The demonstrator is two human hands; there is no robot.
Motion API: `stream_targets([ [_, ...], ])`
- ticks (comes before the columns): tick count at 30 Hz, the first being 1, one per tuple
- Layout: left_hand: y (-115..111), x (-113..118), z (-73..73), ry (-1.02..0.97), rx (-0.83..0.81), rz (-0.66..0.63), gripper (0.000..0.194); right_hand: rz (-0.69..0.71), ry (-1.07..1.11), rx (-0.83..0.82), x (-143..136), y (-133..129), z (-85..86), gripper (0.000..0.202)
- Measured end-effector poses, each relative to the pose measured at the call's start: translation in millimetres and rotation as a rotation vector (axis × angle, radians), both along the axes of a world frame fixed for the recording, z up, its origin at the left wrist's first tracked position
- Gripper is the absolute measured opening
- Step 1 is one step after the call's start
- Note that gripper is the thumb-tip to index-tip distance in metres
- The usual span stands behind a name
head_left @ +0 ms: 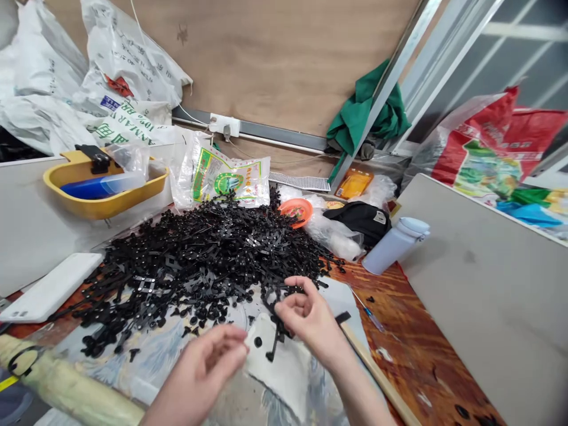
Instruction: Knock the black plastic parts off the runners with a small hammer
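Note:
A large heap of small black parts (208, 248) covers the middle of the table. My right hand (306, 310) is at the heap's front right edge, its thumb and index finger pinched on a black part (274, 343) that hangs down over a white cloth (288, 367). My left hand (210, 361) is lower and to the left, its fingers curled and thumb near the fingertips; whether anything is between them is hidden. A round black piece (258, 342) lies on the white cloth between the hands.
A white phone (53, 287) lies at the left, below a yellow tray (104, 201). A pale blue bottle (394, 245) stands at the right near an orange dish (296, 212). A wooden stick (377, 373) and a thin screwdriver (373, 318) lie right of my right hand.

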State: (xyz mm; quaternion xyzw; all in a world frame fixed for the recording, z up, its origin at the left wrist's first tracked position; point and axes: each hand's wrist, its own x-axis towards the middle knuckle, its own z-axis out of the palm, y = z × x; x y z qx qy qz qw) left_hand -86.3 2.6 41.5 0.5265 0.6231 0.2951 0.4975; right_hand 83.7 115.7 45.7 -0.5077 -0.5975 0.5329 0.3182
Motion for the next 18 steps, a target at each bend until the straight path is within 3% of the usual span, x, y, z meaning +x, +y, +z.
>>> stream_targets([
  [1, 9.0, 7.3, 3.3, -0.157, 0.017, 0.152, 0.033, 0.014, -0.005, 0.062, 0.7, -14.4, 2.0, 0.042],
  [2, 15.8, 14.8, 6.2, -0.291, 0.033, 0.209, 0.033, 0.039, -0.042, 0.155, 1.2, -27.5, 2.6, 0.042],
  [6, 21.8, 39.6, 10.2, -0.611, -0.038, 0.223, 0.027, 0.092, -0.123, 0.323, 8.0, -61.5, -4.2, 0.034],
  [13, 9.5, 56.8, -3.3, -0.692, -0.208, 0.278, 0.022, 0.126, 0.112, 0.04, 38.6, -80.7, -12.5, 0.036],
  [16, 9.4, 60.8, -6.6, -0.686, -0.21, 0.322, 0.023, 0.052, 0.167, -0.038, 48.9, -88.7, -20.4, 0.041],
  [18, 9.0, 63.2, -7.3, -0.665, -0.178, 0.391, 0.023, 0.106, 0.205, -0.158, 53.5, -95.6, -30.3, 0.04],
])
